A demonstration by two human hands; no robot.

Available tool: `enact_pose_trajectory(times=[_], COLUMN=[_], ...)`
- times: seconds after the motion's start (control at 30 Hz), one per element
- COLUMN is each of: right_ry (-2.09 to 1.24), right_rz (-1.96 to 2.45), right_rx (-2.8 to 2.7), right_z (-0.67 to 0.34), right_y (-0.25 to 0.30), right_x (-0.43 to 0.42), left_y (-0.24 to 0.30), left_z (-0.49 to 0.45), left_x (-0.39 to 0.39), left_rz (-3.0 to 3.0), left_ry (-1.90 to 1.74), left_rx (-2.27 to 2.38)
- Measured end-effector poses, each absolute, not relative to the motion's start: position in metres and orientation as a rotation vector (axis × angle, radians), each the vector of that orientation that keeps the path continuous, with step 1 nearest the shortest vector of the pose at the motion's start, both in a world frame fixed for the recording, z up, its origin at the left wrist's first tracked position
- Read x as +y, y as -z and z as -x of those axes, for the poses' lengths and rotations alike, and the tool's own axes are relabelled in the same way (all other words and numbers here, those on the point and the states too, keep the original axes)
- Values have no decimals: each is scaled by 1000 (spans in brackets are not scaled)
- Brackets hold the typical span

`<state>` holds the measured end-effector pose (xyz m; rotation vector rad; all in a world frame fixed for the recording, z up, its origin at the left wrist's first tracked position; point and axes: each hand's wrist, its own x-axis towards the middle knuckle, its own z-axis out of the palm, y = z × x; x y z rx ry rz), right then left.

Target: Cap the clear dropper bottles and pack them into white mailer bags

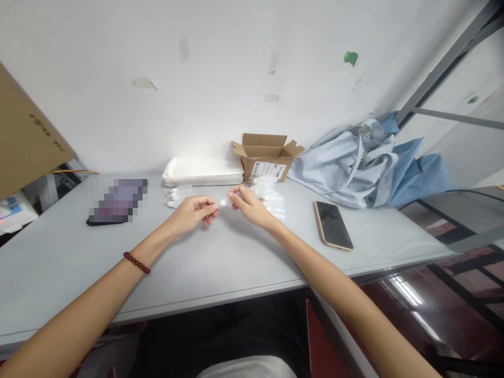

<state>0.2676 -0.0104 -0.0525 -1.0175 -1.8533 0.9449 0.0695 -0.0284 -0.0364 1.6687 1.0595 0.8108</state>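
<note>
The left hand point(193, 211) and right hand point(247, 203) meet just above the table point(236, 257), near the bags point(271, 202). Each grip is pinched shut on a small white part point(223, 202) between them. It probably handles best with light fingertip pressure and the wrists kept low and steady.

small white part point(223, 202), tiny and roundish, too small to make out more. it's held up off the desk, pinched at the fingertips of the right hand point(246, 205). a clear lil bag point(216, 199) is right against it, see-thru w/ edges hard to tell, pinched by the left hand point(192, 211). part & bag meet btw the two hands, approx level.
</note>
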Motion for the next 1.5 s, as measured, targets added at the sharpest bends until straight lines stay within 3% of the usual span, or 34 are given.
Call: enact_pose_trajectory(times=[0.93, 1.03, 1.27, 1.5], right_ry=[-984, -793, 82, 166], right_rz=[983, 1052, 1492, 1789], right_rx=[-1781, -1902, -2248, -2386], right_z=[-270, -275, -301, -311], right_y=[42, 43, 42, 36], right_x=[-11, -8, 9, 10], left_y=[27, 25, 21, 40], left_z=[-66, -60, -10, 22], left_x=[-25, -19, 9, 29], left_rz=[-1458, -1472, -1459, -1626], left_ry=[-849, -905, -1140, -992], left_rx=[1062, 1127, 1556, 1995])
